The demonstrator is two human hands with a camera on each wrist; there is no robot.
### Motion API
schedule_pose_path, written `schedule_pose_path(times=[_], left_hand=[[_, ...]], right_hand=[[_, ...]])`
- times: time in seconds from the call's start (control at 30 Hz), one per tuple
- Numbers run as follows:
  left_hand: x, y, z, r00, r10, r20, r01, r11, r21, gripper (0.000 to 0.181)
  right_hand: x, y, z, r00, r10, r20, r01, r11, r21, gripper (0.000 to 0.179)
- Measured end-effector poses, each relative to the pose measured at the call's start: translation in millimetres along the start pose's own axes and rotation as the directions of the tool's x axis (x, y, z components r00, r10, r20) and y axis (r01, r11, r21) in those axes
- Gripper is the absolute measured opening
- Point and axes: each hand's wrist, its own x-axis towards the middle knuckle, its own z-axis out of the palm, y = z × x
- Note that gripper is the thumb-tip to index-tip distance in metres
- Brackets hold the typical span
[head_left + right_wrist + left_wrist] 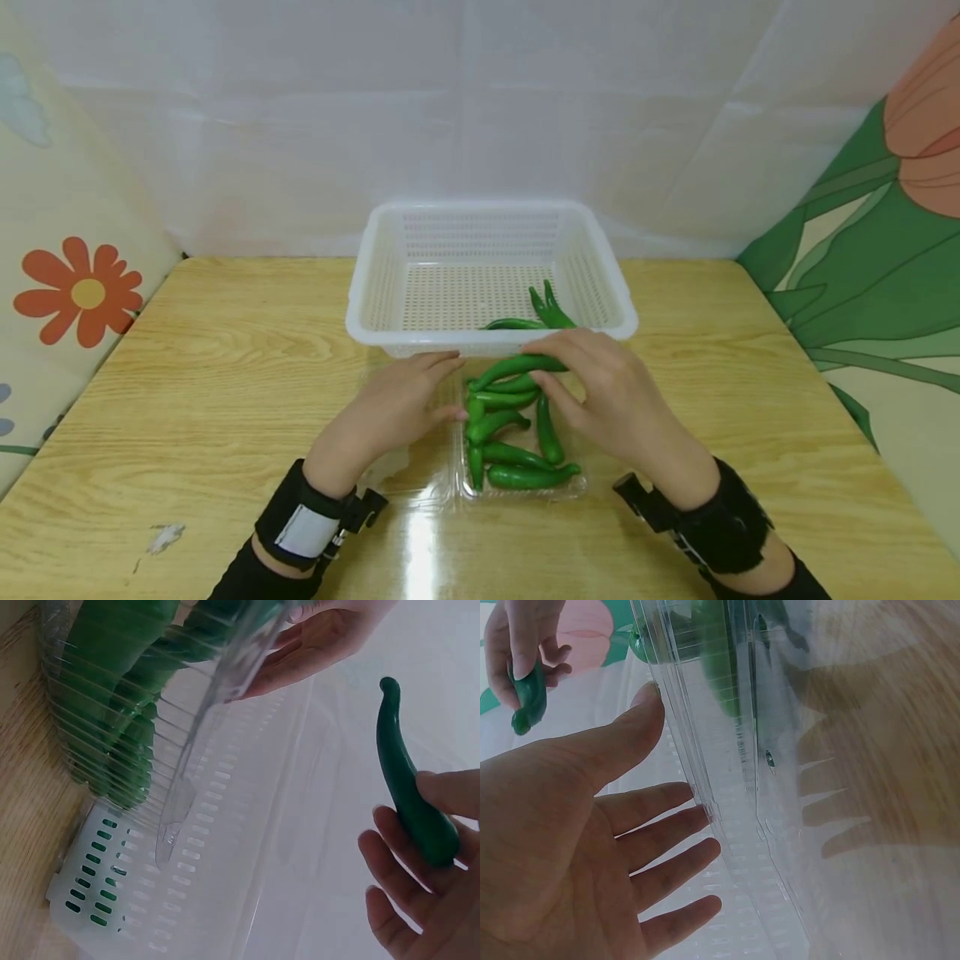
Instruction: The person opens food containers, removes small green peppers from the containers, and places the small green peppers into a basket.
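My right hand (618, 396) pinches a green chili pepper (397, 757) between thumb and fingers, above the clear plastic box (558, 493). In the right wrist view the pepper's thin, bent end points away from the palm. Several more green peppers (528, 477) lie in the box. On the box's left side my left hand (390, 404) has its fingers spread and straight, with the thumb tip right at the rim in the left wrist view. That hand holds nothing. A white slotted basket (491, 206) stands just behind the box, with several green peppers (551, 312) at its front right.
The box's clear lid (423, 492) lies folded out to the left on the wooden table (247, 350). A white sheet (300, 150) hangs behind the basket. Flower-patterned panels (885, 300) flank the table on both sides.
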Motion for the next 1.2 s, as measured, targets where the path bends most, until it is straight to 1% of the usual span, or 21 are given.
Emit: schedule_pose_path(times=[0.13,0.27,0.33,0.47,0.57,0.77,0.93,1.2], left_hand=[[-0.1,0.1,0.0,1.0,0.002,-0.002,-0.002,1.0,-0.003,0.076],[-0.4,-0.1,0.1,1.0,0.003,-0.001,-0.003,1.0,-0.001,0.075],[-0.5,0.0,0.2,1.0,0.004,-0.001,-0.004,1.0,-0.002,0.075],[-0.4,0.3,-0.2,1.0,0.005,0.001,-0.005,1.0,-0.007,0.076],[-0.3,0.7,-0.6,1.0,-0.001,0.006,0.001,1.0,-0.014,0.076],[-0.8,0.7,-1.0,1.0,-0.007,0.013,0.008,1.0,-0.021,0.076],[-0.5,-0.1,-0.5,1.0,-0.003,0.014,0.003,1.0,-0.016,0.076],[-0.3,0.1,-0.5,1.0,-0.01,0.018,0.01,1.0,-0.024,0.076]], right_hand=[[0.5,0,0,0.998,0.026,-0.057,-0.027,1.0,-0.011,0.026],[0.2,1,0,0.992,0.071,-0.107,-0.073,0.997,-0.01,0.04],[0.0,1,0,0.989,0.088,-0.122,-0.091,0.996,-0.017,0.043],[-0.4,3,1,0.983,0.108,-0.151,-0.115,0.993,-0.035,0.032],[-0.6,4,0,0.98,0.117,-0.159,-0.127,0.991,-0.051,0.027],[-1.0,6,1,0.975,0.138,-0.173,-0.153,0.986,-0.074,0.034],[-0.9,7,0,0.969,0.164,-0.182,-0.181,0.98,-0.081,0.035],[-3.2,15,-3,0.959,0.239,-0.151,-0.251,0.965,-0.069,0.034]])
